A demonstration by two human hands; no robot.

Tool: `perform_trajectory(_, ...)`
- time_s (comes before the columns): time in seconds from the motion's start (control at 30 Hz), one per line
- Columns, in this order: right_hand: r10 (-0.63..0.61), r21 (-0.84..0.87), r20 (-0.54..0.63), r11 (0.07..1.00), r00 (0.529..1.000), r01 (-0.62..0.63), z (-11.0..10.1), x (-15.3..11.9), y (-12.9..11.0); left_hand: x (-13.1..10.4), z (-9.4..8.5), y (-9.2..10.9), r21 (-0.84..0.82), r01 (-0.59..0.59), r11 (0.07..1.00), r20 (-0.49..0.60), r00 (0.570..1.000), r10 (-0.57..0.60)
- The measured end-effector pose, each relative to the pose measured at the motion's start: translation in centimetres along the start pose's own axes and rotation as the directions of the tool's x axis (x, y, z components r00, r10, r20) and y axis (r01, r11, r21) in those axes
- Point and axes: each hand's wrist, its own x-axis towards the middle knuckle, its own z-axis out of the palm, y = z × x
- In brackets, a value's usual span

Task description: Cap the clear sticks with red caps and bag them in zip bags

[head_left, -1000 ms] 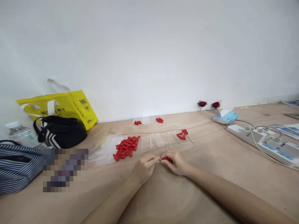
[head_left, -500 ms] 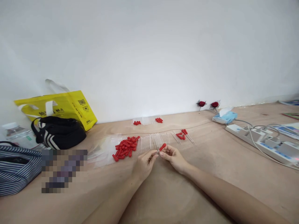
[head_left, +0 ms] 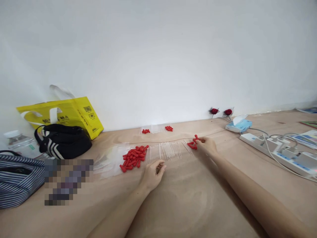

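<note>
My left hand [head_left: 153,173] rests on the table with its fingers loosely curled, thumb and fingertips apart, nothing between them. Just beyond it lies a row of thin clear tubes [head_left: 170,150]. To its left is a pile of red rubber bulbs [head_left: 135,157], partly on clear plastic bags [head_left: 106,163]. My right hand [head_left: 208,146] reaches out to the right and pinches a red-bulbed dropper [head_left: 196,136] beside other droppers; its tube is hidden behind the hand. Loose red bulbs [head_left: 191,145] lie just left of these fingertips, near a few separate tubes [head_left: 187,147].
Two small bags with red bulbs [head_left: 169,128] lie by the wall. A yellow bag [head_left: 91,122], a black pouch [head_left: 68,142] and a striped bag [head_left: 19,181] stand left. On the right are a power strip [head_left: 279,155], a blue tissue pack [head_left: 239,125] and fabric roses [head_left: 228,112].
My right hand has moved away from my left, out to the right, carrying the dropper to the others. My left hand has let go and stays in nearly the same place.
</note>
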Motion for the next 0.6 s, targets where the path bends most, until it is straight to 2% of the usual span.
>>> perform_trajectory(0.2, 0.024, -0.213, -0.054, 0.976, 0.998, -0.035, 0.0, 1.2, 2.0, -0.1, 0.1, -0.1, 0.015, -0.015, 1.0, 0.048, 0.999, 0.015)
perform_trajectory(0.43, -0.002, -0.312, -0.057, 0.95, 0.998, -0.016, 0.2, 1.2, 1.9, -0.1, 0.1, -0.3, 0.012, -0.014, 1.0, 0.066, 0.998, 0.013)
perform_trajectory(0.6, -0.028, -0.373, -0.035, 0.928, 0.999, 0.013, -0.1, 0.2, 0.9, -0.1, 0.1, -0.4, 0.02, -0.028, 0.999, 0.066, 0.997, 0.026)
